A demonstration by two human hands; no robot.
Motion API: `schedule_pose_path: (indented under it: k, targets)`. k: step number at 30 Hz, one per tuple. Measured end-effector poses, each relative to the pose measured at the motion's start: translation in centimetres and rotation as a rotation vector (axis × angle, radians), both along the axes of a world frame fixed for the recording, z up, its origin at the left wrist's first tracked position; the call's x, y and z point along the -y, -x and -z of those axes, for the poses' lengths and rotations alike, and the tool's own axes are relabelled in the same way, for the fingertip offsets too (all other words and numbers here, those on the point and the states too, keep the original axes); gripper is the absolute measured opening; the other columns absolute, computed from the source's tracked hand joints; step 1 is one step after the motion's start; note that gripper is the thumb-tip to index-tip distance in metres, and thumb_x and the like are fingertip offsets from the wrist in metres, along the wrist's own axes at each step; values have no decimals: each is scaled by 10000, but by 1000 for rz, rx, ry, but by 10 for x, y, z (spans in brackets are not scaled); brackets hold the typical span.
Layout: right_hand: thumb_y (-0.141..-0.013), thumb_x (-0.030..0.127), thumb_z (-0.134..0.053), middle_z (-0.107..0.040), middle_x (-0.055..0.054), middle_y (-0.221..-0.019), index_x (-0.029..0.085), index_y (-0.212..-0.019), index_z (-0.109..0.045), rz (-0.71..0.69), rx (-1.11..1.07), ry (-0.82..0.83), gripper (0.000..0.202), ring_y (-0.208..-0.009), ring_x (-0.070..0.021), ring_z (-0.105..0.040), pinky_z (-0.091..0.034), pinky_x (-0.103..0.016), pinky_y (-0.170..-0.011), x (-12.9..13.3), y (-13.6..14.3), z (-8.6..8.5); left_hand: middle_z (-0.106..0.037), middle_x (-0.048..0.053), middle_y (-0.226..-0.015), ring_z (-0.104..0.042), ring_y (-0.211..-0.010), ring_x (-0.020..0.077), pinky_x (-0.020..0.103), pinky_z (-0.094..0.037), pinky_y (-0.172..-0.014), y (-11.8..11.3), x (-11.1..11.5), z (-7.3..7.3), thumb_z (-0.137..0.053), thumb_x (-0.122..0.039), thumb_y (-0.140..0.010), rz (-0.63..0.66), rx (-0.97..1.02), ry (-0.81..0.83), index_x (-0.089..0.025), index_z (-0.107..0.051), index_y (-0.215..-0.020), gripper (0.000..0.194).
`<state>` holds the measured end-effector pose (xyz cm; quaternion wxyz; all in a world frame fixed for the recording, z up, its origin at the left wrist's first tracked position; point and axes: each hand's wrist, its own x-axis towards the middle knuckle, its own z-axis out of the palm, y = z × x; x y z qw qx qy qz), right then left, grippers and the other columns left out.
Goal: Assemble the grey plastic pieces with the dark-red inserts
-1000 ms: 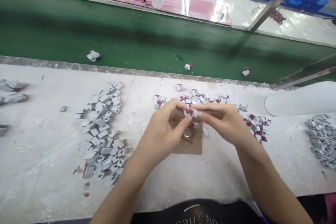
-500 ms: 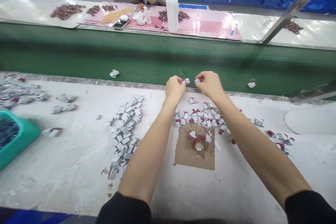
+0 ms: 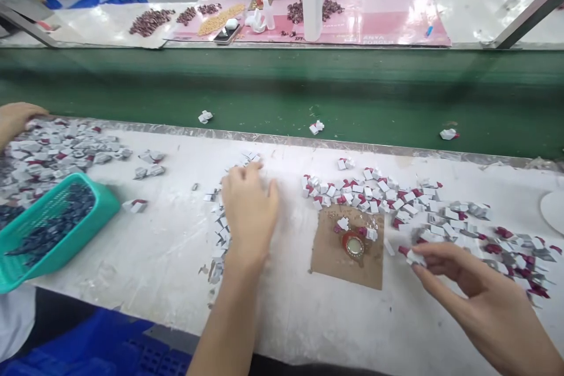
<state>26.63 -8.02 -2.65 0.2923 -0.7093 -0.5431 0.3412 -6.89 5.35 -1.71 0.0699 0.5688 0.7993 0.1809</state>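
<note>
Covering grey blocks [image 3: 220, 234], the left hand [image 3: 249, 202] is half curled; its hold cannot be told. A red-and-white piece [image 3: 415, 257] is narrowly pinched by the right hand [image 3: 484, 299], past the right edge of the cardboard [image 3: 335, 264]. Left hand and cardboard are separated by open counter [image 3: 284, 299].

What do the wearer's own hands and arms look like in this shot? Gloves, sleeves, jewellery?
Left hand and right hand: ungloved, no rings or watch visible. Left forearm: uncovered, no sleeve in view. Dark cloth shows along the bottom edge.
</note>
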Motion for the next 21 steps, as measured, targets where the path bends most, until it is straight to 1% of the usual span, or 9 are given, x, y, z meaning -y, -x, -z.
schedule_pose_path:
  k: [2,4,7,9,11,12,14,17,21]
  targets:
    - [-1026,565,-793,-876,-64,-1174,301,-1162,-844,16,-34,24,302,-950,-275,-854,-720,-353,-860,18,3,9,-716,221,-1311,-641,-1278,468,650,-543,-1140,19,10,4,-715,-261,-1016,-71,-78,24,-184,-738,-1358,351]
    - [-1049,507,-774,-878,-61,-1171,301,-1163,-850,-23,-13,21,247,-919,-264,-855,-717,-356,-852,26,5,14,-732,234,-1310,-634,-1289,491,665,-539,-1143,29,12,8,-680,-263,-1029,-58,-98,51,-189,-749,-1307,296]
    - [-1074,421,-738,-891,-53,-1164,324,-1182,-884,-145,79,-57,205,-893,-260,-842,-704,-365,-795,26,4,18,-761,217,-1266,-630,-1326,486,658,-519,-1183,32,11,9,-660,-257,-1025,-6,-63,30,-215,-732,-1167,165]
    - [-1074,388,-738,-902,-42,-1176,346,-1202,-899,-179,110,-115,210,-913,-263,-841,-708,-379,-814,24,2,17,-774,180,-1201,-661,-1278,449,617,-547,-1149,28,16,9,-706,-289,-994,8,23,3,-232,-705,-1118,137]
    - [-1076,383,-754,-910,-30,-1186,359,-1204,-907,-149,81,-127,201,-907,-256,-843,-719,-390,-846,22,2,14,-778,111,-1101,-710,-1104,376,542,-600,-1018,20,28,9,-757,-354,-965,51,181,33,-251,-707,-1180,244]
    - [-1077,390,-767,-914,-26,-1185,361,-1199,-910,-120,51,-119,191,-899,-250,-844,-724,-388,-847,20,4,13,-773,78,-1054,-714,-1006,336,505,-609,-953,15,36,10,-765,-383,-961,93,262,63,-263,-719,-1221,289]
    - [-1074,396,-797,-919,-24,-1186,360,-1192,-917,-73,-24,-100,172,-937,-251,-861,-736,-383,-866,17,12,8,-753,41,-1001,-698,-878,277,454,-604,-879,3,52,16,-741,-408,-981,193,376,108,-283,-766,-1228,278]
    - [-1065,350,-817,-924,-33,-1175,343,-1172,-922,-54,-117,-139,150,-1043,-273,-884,-746,-395,-906,8,29,0,-721,47,-1012,-691,-836,236,417,-603,-842,-12,71,26,-696,-390,-1013,255,429,87,-270,-832,-1104,203]
    - [-1056,247,-808,-926,-23,-1136,329,-1164,-911,-114,-160,-214,171,-1034,-265,-892,-751,-403,-915,-5,49,-5,-717,54,-1013,-712,-841,241,423,-626,-841,-15,83,32,-744,-416,-1001,235,435,70,-242,-848,-1157,255]
